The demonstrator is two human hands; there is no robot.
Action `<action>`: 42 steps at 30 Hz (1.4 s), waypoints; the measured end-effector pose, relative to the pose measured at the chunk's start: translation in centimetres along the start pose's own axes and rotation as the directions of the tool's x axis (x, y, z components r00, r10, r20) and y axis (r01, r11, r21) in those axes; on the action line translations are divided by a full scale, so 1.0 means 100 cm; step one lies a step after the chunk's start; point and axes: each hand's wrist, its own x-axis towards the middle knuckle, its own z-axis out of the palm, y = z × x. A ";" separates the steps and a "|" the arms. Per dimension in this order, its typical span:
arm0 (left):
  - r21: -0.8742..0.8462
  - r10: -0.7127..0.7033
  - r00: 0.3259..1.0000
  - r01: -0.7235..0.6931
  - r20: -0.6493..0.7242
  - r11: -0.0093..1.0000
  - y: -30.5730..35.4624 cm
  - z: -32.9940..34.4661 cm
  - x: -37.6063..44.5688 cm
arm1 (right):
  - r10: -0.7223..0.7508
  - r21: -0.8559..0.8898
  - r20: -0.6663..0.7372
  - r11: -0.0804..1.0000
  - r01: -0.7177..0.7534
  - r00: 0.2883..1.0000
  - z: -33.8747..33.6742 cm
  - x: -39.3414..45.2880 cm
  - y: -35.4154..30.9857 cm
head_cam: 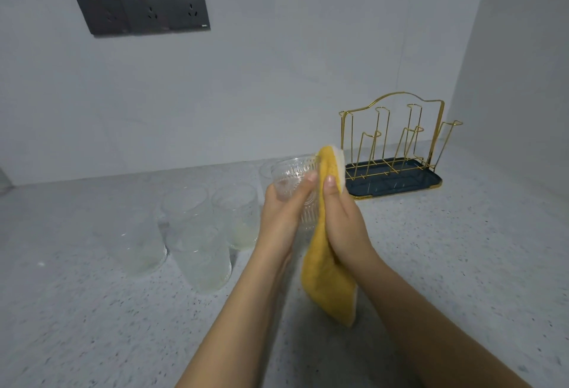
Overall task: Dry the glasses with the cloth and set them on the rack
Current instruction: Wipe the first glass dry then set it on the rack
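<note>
My left hand (281, 218) grips a clear ribbed glass (294, 176) held above the counter, its mouth tilted away from me. My right hand (345, 218) holds a yellow cloth (326, 276) pressed against the glass's right side; the cloth hangs down below both hands. Several more clear glasses (197, 233) stand on the counter to the left. The gold wire rack (397, 141) on a dark blue tray (431, 182) stands at the back right with nothing on its prongs.
The speckled grey counter (446, 264) runs to the white back wall and a side wall at right. A dark socket panel (141, 5) is on the wall upper left.
</note>
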 end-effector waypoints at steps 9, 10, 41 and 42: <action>-0.209 -0.107 0.994 0.096 -0.039 0.973 0.000 -0.006 0.005 | -0.116 -0.039 0.059 0.992 0.118 0.992 0.011 -0.028 0.023; -0.193 -0.086 0.996 0.085 0.004 0.978 0.001 -0.008 0.006 | -0.139 -0.034 0.056 0.989 0.141 0.989 0.011 -0.027 0.022; -0.048 -0.038 0.999 0.037 -0.016 0.998 -0.007 0.007 -0.006 | 0.191 0.125 -0.067 0.975 -0.182 0.979 -0.001 -0.015 0.022; -0.047 -0.033 0.999 0.031 -0.037 0.998 -0.005 0.007 -0.007 | 0.135 0.079 -0.072 0.988 -0.129 0.988 0.003 -0.021 0.024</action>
